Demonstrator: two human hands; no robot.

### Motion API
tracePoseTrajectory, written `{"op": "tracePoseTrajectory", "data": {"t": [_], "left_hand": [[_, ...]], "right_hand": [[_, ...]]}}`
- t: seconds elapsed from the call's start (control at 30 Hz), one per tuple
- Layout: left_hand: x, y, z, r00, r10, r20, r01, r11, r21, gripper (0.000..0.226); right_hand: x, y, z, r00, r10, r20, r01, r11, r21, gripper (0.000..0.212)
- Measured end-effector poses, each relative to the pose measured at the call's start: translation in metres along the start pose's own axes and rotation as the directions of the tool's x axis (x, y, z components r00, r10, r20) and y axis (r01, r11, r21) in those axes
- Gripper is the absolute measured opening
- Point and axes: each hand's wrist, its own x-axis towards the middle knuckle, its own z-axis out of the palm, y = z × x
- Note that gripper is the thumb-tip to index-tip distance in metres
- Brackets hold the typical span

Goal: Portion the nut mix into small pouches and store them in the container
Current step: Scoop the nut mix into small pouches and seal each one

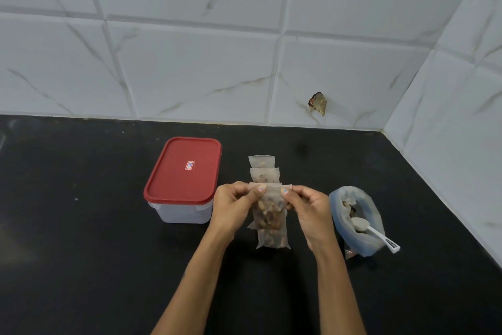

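Both hands are up over the black countertop (81, 226), working the top edge of one small see-through pouch (269, 209) full of nut mix. The left hand (235, 205) pinches the left end of the strip between thumb and fingers, the right hand (307, 208) pinches the right end the same way, and the pouch hangs down between them with the nuts settled in its lower half. Right behind it, lying flat on the counter in a row going away from the camera, are two more filled pouches (264, 169) overlapping each other, and another one (273, 239) pokes out below the held one — can't tell if they touch. The container (182, 180) sits just left of the hands, clear tub with its red lid (184, 169) on. Over on the right there's the open plastic bag (358, 222) of nut mix, rolled down at the mouth, with a white scoop (375, 233) resting in it — handle sticking out toward the near right. White marble-look tiles (190, 63) run behind it all.
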Motion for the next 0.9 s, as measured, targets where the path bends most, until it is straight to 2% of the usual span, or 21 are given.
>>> {"op": "tracePoseTrajectory", "data": {"t": [0.13,0.3,0.47,0.6,0.7,0.8,0.9], "left_hand": [[-0.001,-0.003,0.0,0.999,-0.025,-0.047,0.024,1.0,-0.008,0.011],[-0.007,-0.003,0.002,0.993,-0.107,0.053,0.111,0.991,-0.079,0.017],[-0.012,-0.007,0.003,0.978,-0.19,0.09,0.198,0.975,-0.098,0.026],[-0.015,-0.011,0.007,0.985,-0.156,0.08,0.162,0.984,-0.078,0.031],[-0.017,-0.013,0.011,0.99,-0.134,0.049,0.137,0.989,-0.062,0.034],[-0.019,-0.016,0.012,0.99,-0.136,0.045,0.137,0.99,-0.033,0.027],[-0.019,-0.018,0.008,0.987,-0.148,0.058,0.146,0.989,0.031,0.014]], "right_hand": [[-0.003,0.002,-0.001,1.0,0.007,-0.02,-0.007,1.0,-0.004,0.01],[-0.009,0.008,-0.003,0.999,0.03,-0.042,-0.03,1.0,-0.004,0.01],[-0.014,0.017,0.0,0.99,0.128,-0.053,-0.129,0.992,-0.007,0.011],[-0.016,0.017,0.003,0.98,0.193,-0.055,-0.192,0.981,0.026,0.018],[-0.02,0.016,0.001,0.972,0.233,-0.031,-0.225,0.962,0.156,0.017],[-0.024,0.015,-0.001,0.966,0.256,0.024,-0.256,0.948,0.188,0.031],[-0.025,0.015,0.0,0.968,0.251,0.014,-0.25,0.96,0.126,0.018]]}}
